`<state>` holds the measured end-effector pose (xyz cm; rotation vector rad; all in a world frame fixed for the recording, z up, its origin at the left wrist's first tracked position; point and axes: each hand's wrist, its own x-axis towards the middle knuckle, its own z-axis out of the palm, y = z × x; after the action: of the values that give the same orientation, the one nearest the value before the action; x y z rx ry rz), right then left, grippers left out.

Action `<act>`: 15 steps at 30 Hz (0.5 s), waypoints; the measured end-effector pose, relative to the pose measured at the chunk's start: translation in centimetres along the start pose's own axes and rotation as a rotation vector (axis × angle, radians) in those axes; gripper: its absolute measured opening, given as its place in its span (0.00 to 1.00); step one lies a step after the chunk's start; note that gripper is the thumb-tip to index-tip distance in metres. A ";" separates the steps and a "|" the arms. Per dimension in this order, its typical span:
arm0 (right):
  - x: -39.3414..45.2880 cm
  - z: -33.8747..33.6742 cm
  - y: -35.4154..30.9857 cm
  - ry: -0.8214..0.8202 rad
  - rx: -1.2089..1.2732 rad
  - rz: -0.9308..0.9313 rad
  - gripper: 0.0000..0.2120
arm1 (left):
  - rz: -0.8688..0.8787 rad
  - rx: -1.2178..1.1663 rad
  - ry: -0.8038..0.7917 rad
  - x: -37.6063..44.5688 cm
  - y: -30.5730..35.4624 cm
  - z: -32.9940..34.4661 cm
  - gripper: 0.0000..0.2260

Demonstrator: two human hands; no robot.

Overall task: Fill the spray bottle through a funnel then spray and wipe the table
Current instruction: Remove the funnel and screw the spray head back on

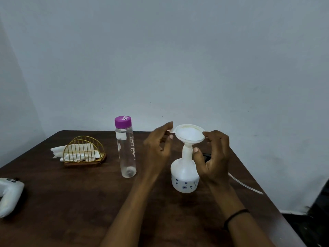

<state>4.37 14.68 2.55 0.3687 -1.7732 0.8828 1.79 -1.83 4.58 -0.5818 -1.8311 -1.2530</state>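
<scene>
A white spray bottle [184, 177] with small blue flowers stands uncapped on the dark wooden table [80, 202]. A white funnel [189, 133] sits in its neck. My left hand [157, 148] pinches the funnel's small tab on the left side between finger and thumb. My right hand [213, 157] has a fingertip on the funnel's right rim and its thumb beside the stem. A clear water bottle [126, 152] with a purple cap stands upright to the left, closed. Behind my right hand lie a white dip tube [245, 184] and a dark part, mostly hidden.
A gold wire napkin holder [83, 152] with white tissues stands at the back left. A white controller-like object [8, 195] lies at the left edge. The table's right edge runs diagonally close to the spray bottle, with a dark object [318, 220] on the floor beyond.
</scene>
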 end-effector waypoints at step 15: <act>1.2 0.7 -1.0 0.152 0.040 -0.028 0.14 | -0.006 -0.165 0.195 0.2 1.9 0.8 0.11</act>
<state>4.05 13.65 3.88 0.3423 -1.6091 0.9045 2.78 -0.39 5.60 -0.5239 -1.5805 -1.4224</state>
